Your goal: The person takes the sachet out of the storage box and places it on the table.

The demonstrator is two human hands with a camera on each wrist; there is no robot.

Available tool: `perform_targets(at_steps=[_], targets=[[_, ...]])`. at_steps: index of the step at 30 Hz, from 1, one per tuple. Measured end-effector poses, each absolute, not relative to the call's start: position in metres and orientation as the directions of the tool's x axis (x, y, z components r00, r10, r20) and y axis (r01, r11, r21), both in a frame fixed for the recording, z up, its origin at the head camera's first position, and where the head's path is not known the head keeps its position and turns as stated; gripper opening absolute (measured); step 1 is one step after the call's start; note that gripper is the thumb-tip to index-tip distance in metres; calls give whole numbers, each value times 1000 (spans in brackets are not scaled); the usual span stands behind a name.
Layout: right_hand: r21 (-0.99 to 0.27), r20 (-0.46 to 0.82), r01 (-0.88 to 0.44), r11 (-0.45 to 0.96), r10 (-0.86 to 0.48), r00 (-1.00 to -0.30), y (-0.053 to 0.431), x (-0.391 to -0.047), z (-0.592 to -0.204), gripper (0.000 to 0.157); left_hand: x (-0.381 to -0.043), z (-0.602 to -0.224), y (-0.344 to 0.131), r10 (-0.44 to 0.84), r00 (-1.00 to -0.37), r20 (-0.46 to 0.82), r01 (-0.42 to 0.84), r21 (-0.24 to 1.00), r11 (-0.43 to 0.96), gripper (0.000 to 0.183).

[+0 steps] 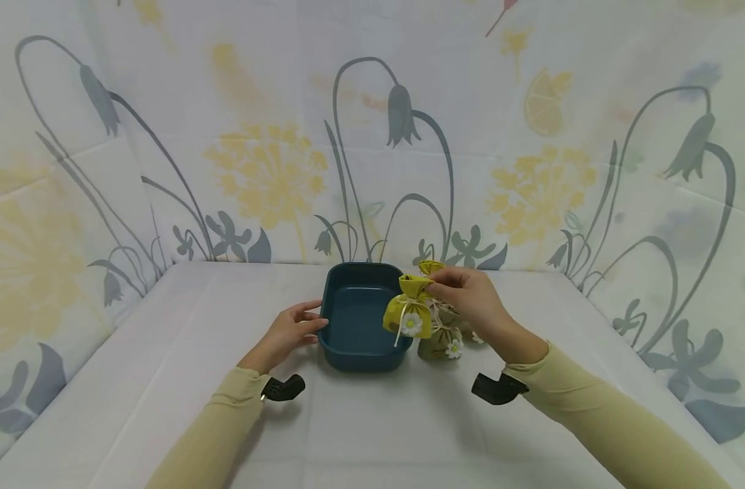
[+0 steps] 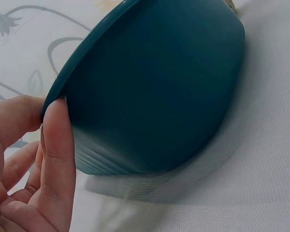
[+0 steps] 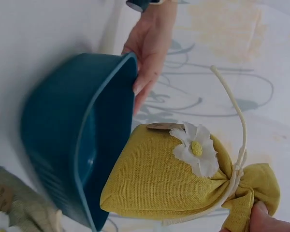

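Note:
A dark teal plastic tub (image 1: pixel 361 356) stands on the white cloth in the head view, with bare inside floor showing. My left hand (image 1: pixel 289 331) pinches the tub's left rim between thumb and finger; the left wrist view shows the same grip on the rim (image 2: pixel 63 79). My right hand (image 1: pixel 473 302) holds a yellow drawstring pouch (image 1: pixel 401 318) by its gathered neck, over the tub's right edge. A white fabric flower and a pale cord decorate this pouch (image 3: pixel 154 176). Beneath the right hand, a green pouch (image 1: pixel 432 348) with a white flower sits beside the tub.
More pouches lie partly hidden behind the right hand, among them a yellow one (image 1: pixel 432 266) whose top shows. A flower-printed curtain (image 1: pixel 372 170) rises behind the white table surface (image 1: pixel 372 435). Black wrist cameras (image 1: pixel 499 388) sit at both cuffs.

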State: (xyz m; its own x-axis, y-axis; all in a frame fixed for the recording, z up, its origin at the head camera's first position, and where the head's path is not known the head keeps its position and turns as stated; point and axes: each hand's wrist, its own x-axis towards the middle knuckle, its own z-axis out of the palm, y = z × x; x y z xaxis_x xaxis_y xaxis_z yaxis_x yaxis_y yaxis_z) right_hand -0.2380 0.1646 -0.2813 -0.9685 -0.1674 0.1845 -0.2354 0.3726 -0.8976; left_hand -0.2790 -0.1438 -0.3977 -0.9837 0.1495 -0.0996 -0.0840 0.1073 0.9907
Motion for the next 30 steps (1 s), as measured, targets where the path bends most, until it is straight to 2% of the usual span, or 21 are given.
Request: perform_targets(at_steps=[11,30], targets=[[-880,197,-230,416,-121,-973,202,-217,-292,24,-281,-398,-144,157,-983,-98,-82,991,105,56],[-814,189,-240,529,-148,-971,272,-207,-314,32,-280,-399,-144,143,-984,-110,-99,991,86,55]])
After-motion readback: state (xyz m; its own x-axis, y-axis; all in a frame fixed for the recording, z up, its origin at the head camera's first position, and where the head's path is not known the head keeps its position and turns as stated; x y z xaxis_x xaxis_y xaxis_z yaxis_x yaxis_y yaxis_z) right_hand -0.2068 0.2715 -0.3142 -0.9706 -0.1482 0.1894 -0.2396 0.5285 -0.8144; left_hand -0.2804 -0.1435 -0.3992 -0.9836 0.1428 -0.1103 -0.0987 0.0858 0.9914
